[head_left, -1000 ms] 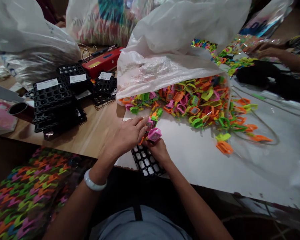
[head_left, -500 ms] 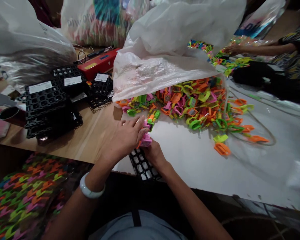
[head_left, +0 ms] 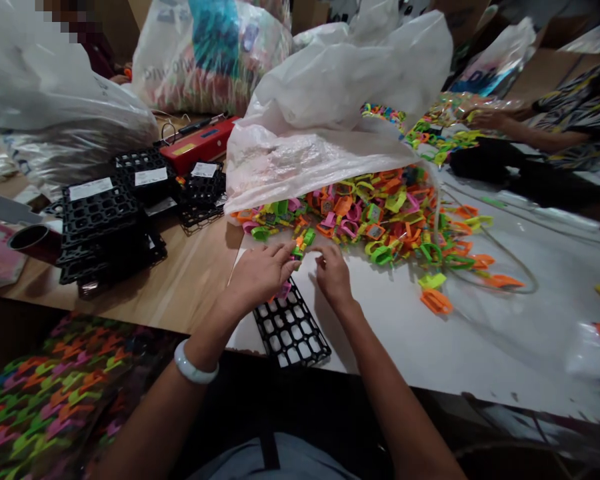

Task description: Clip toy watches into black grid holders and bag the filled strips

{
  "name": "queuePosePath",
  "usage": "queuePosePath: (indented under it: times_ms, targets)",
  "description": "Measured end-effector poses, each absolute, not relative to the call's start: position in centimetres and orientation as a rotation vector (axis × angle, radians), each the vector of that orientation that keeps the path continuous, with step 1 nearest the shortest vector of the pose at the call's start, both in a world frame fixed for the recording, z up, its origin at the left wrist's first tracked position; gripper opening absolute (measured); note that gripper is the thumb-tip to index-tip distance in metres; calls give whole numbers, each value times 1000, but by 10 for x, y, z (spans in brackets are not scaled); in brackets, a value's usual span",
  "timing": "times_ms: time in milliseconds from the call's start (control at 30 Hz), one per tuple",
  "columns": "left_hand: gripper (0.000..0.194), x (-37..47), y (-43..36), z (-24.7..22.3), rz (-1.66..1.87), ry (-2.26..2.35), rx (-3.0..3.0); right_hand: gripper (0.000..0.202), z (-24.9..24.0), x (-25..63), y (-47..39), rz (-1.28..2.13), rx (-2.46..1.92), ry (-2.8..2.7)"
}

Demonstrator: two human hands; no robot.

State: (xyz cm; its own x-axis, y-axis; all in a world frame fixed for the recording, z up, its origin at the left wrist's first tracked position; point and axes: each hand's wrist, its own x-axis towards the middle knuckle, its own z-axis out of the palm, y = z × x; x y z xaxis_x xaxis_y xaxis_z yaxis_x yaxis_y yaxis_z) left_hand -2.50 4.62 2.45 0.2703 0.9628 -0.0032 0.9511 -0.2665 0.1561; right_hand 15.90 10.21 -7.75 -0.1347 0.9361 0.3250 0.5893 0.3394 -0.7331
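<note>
My left hand [head_left: 263,270] is closed over the far end of a black plastic grid tray [head_left: 294,327], its thumb and fingers at small bright plastic pieces that look like toy watches. A green and orange toy watch [head_left: 303,243] shows at its fingertips; a pink toy watch [head_left: 284,290] sits below the thumb at the tray. My right hand [head_left: 334,273] is just right of them, index finger and thumb bent but apart, with nothing visible between them. The near cells of the tray hold nothing, and the left hand hides part of its far end.
A big white plastic bag [head_left: 300,153] spills a heap of toy watches [head_left: 375,210] onto the white board. Stacked black trays [head_left: 100,213] and a red tool [head_left: 197,143] stand at left. At far right a co-worker's arm [head_left: 535,130] reaches over more pieces.
My right hand has let go of the pink piece and tray and moved up and right. More of the tray now shows. My left hand stays over the tray's far end.
</note>
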Motion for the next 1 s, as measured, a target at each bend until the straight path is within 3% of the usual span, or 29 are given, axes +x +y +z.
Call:
queuePosePath:
  times_ms: [133, 367, 500, 667, 833, 933, 1000]
  targets:
    - [52, -23, 46, 24, 150, 1834, 2406, 27, -83, 144, 141, 572, -1394, -1964]
    - [52, -23, 43, 31, 104, 1854, 2360, 17, -89, 165, 124, 713, -1643, -1887]
    - [51, -20, 43, 38, 131, 1898, 2390, 13, -70, 172, 117, 557, -1792, -1972]
    - [58, -12, 47, 37, 93, 1881, 2359, 50, -50, 154, 124, 495, -2170, -1964]
    - [55, -13, 49, 32, 105, 1859, 2336, 23, -45, 183, 123, 687, -2188, -2175]
    - [54, -14, 50, 31, 111, 1843, 2346, 27, -44, 207, 114, 898, -2101, -2230]
    - [53, -13, 50, 30, 106, 1849, 2339, 22, -45, 214, 107, 818, -2107, -2196]
